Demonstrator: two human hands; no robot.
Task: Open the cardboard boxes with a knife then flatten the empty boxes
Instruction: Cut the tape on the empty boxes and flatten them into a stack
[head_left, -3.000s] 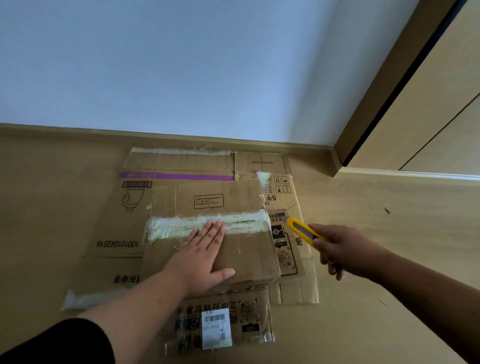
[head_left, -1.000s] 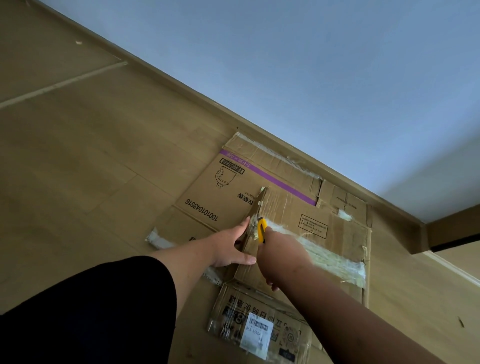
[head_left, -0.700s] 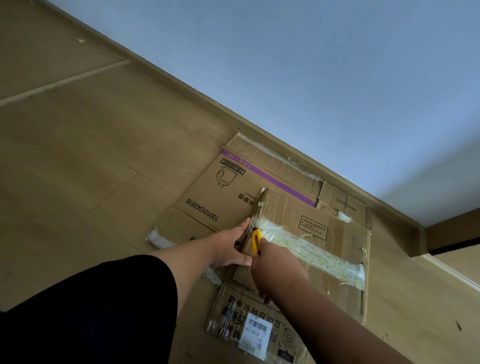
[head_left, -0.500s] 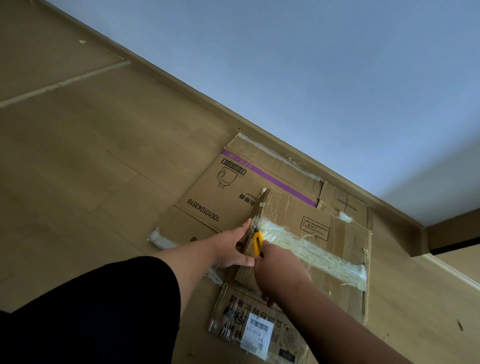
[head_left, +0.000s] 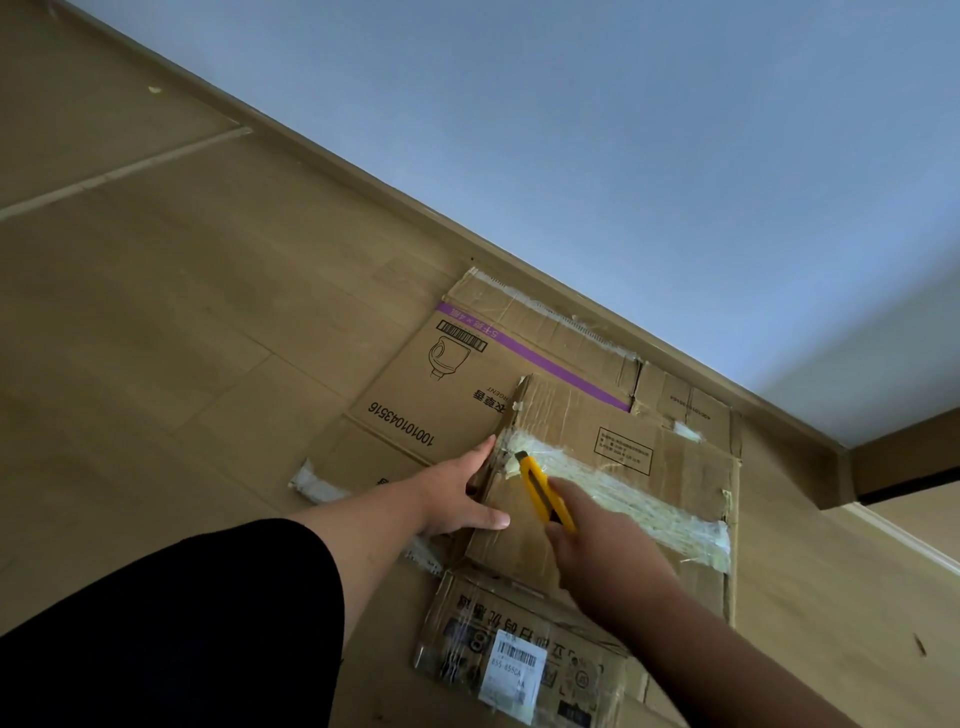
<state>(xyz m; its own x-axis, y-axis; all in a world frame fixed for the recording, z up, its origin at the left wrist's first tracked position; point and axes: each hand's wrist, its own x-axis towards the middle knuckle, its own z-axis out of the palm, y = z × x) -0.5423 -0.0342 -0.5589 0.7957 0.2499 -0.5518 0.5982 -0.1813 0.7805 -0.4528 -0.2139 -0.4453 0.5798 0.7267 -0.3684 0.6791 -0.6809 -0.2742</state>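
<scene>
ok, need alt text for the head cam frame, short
A person's right hand holds a yellow knife at the left end of the tape strip on a cardboard box, while the left hand rests against the box's left edge. Flattened boxes lie beneath on the wooden floor by a wall.

Taped box (head_left: 618, 499) atop flattened cardboard (head_left: 441, 395) on floor (head_left: 182, 312), near wall (head_left: 623, 130).

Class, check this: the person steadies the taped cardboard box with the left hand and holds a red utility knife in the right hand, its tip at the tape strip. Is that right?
Not quite: the utility knife is yellow, not red, as the head view shows. The rest holds: the left hand steadies the taped brown cardboard box, and the right hand holds the knife at the pale tape strip.
</scene>
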